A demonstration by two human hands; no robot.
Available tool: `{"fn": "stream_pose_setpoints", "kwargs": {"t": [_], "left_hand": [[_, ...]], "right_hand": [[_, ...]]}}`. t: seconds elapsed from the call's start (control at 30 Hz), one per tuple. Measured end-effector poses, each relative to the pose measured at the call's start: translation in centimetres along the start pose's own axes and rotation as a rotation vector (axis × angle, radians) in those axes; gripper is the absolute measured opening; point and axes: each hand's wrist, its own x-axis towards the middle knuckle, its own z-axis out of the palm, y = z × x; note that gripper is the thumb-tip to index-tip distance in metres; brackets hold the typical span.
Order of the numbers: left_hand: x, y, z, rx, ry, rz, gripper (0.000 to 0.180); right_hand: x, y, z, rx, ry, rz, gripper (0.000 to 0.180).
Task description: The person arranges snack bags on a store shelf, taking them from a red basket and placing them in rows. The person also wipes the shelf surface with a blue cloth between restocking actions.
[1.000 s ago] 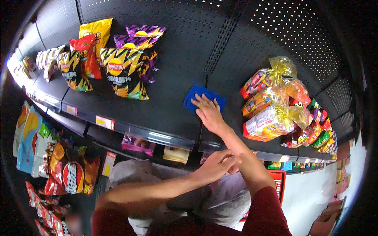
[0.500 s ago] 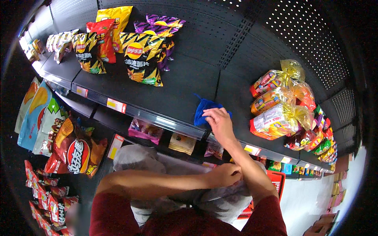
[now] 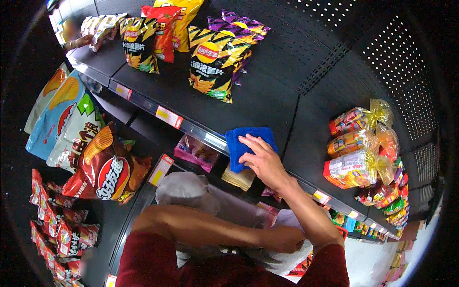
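A blue cloth (image 3: 244, 138) lies folded over the front lip of the black shelf, partly on its top and partly hanging down its front. My right hand (image 3: 263, 160) holds it there, fingers stretched across the cloth and thumb set apart lower down. Across my lap reaches my left arm, and my left hand (image 3: 289, 240) rests beside my right forearm. Its fingers are not visible. A black-and-yellow chip bag (image 3: 213, 62) stands on the shelf, left of and beyond the cloth.
Gift packs tied with gold wrap (image 3: 354, 170) stand on the shelf to the right. Large snack bags (image 3: 105, 165) and small red packets (image 3: 67, 237) fill the lower left. A pink package (image 3: 197, 152) sits under the shelf edge, along with a beige packet (image 3: 237, 178).
My right hand has brought the cloth from the shelf's top to its front lip, unfolding it wider. My view has shifted, so the shelf goods appear moved to the right.
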Motion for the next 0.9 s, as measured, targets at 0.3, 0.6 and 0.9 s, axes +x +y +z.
{"fn": "stream_pose_setpoints", "kwargs": {"t": [0.3,0.6,0.9], "left_hand": [[0.2,-1.6,0.5,0.076,-0.082,0.049,0.027],[-2.0,-4.7,2.9,-0.037,0.166,0.275,0.027],[-2.7,-5.8,3.8,-0.014,0.281,0.366,0.028]], "right_hand": [[10.5,-2.0,4.9,-0.045,0.072,-0.137,0.011],[22.2,-6.0,9.8,-0.097,0.188,-0.118,0.044],[17.4,-4.0,8.4,-0.106,0.158,-0.203,0.036]]}}
